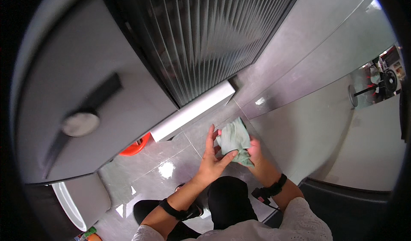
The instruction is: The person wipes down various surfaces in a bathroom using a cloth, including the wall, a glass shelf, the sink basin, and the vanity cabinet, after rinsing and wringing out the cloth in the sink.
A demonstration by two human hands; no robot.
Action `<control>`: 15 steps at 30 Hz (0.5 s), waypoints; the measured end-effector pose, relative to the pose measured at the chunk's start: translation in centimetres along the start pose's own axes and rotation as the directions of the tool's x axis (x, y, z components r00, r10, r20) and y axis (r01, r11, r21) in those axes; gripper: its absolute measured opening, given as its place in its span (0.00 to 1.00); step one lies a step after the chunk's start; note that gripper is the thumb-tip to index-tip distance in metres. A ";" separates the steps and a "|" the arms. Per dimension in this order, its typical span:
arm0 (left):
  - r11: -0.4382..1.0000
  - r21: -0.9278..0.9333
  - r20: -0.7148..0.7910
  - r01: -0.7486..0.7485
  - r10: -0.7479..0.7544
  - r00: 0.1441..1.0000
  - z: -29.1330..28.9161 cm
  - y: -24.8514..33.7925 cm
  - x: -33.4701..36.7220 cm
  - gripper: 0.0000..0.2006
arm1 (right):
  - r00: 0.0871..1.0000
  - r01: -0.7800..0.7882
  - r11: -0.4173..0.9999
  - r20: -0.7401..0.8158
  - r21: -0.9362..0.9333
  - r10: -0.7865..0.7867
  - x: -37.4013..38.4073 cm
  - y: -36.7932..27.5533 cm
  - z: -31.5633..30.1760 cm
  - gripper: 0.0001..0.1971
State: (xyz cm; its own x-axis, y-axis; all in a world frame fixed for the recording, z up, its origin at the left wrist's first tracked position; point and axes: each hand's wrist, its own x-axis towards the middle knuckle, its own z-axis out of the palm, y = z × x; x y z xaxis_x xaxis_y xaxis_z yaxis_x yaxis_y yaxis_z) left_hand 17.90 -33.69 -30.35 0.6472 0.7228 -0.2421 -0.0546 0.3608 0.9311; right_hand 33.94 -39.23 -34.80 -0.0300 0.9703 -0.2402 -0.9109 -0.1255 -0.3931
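Observation:
A pale green folded cloth (pixel 235 136) is held up in front of my knees, above the grey tiled floor. My left hand (pixel 209 162) has its thumb pressed on the cloth's lower left side, while its forefinger stretches upward beside it. From the right, my right hand (pixel 255 154) grips the cloth's edge, with its fingers mostly hidden behind the fabric. A pink fingertip shows at the cloth's upper left; whose hand it belongs to is unclear. Both of my wrists wear black straps.
A cabinet with a ribbed glass door (pixel 205 40) and white base (pixel 195 112) stands ahead. Left of it is a grey panel with a dark handle (pixel 105 91). An orange-red basin (pixel 136 147), a white container (pixel 87 200) and, far right, a fan (pixel 388 80) are also visible.

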 end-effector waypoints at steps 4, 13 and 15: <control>0.995 -0.055 0.068 0.084 -0.080 0.994 2.1 9.2 -3.1 0.48 | 1.000 0.007 0.997 0.028 0.072 -0.009 -3.5 -2.5 9.1 0.25; 0.979 -0.144 -0.078 -0.143 0.133 0.988 6.1 32.4 -13.9 0.44 | 0.972 -0.039 0.997 0.235 0.061 0.023 -8.7 -6.7 33.2 0.27; 0.972 0.043 -0.216 -0.233 0.236 0.947 5.9 36.5 -16.1 0.34 | 0.987 -0.121 0.992 0.106 -0.034 0.124 -10.0 -7.1 38.0 0.26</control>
State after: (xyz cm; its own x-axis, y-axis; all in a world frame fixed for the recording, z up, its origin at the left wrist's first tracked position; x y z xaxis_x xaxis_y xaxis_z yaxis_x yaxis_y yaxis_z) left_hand 10.00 -35.64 9.15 0.4360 0.8974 -0.0681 -0.1711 0.1570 0.9727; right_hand 25.12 -40.20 4.11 -0.1861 0.9637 -0.1913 -0.8860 -0.2488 -0.3913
